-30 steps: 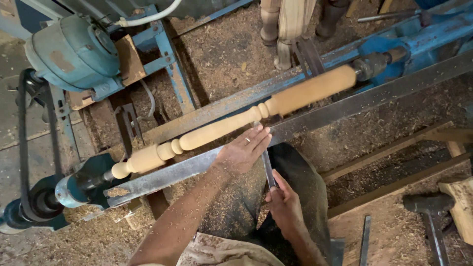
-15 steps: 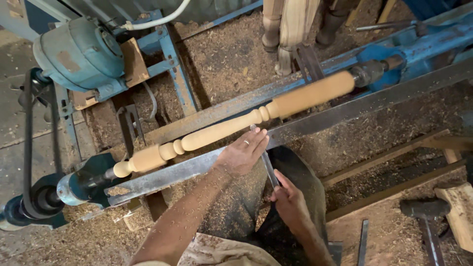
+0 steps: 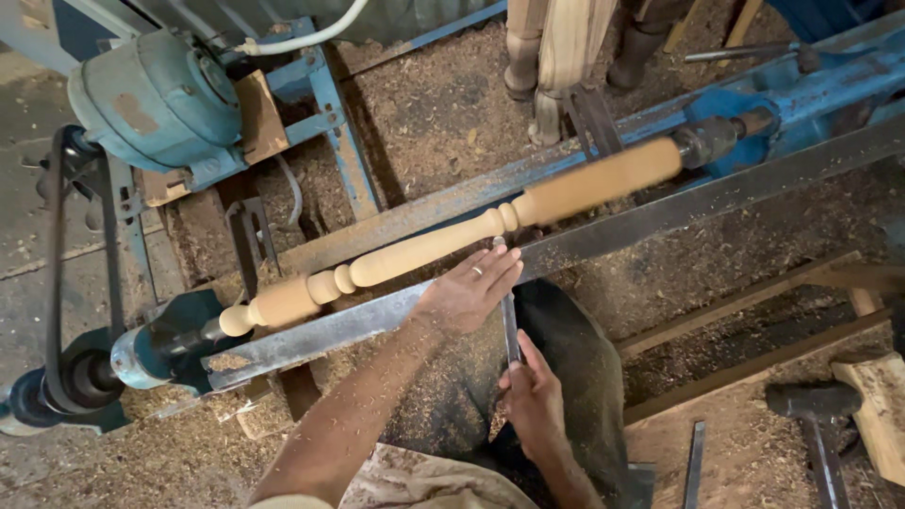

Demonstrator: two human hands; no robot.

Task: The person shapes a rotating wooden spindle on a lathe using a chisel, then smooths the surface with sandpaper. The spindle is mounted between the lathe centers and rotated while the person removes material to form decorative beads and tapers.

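A pale wooden spindle (image 3: 452,240) with turned beads is mounted across a blue lathe, from lower left to upper right. A long steel tool rest bar (image 3: 330,330) runs just below it. My left hand (image 3: 468,294) lies flat on that bar, its fingers pressing a narrow metal chisel (image 3: 510,316) whose tip meets the spindle near a bead. My right hand (image 3: 530,398) grips the chisel's lower end close to my body. Fine sawdust covers both forearms.
A blue-green motor (image 3: 156,99) with a drive belt (image 3: 57,273) stands at upper left. The blue tailstock (image 3: 754,123) holds the spindle's right end. Finished turned posts (image 3: 547,57) stand behind. A hammer (image 3: 815,415) and a flat tool (image 3: 695,462) lie at lower right on shavings.
The view has shifted slightly. Both hands stay on the chisel, held against the spindle at about the same spot.
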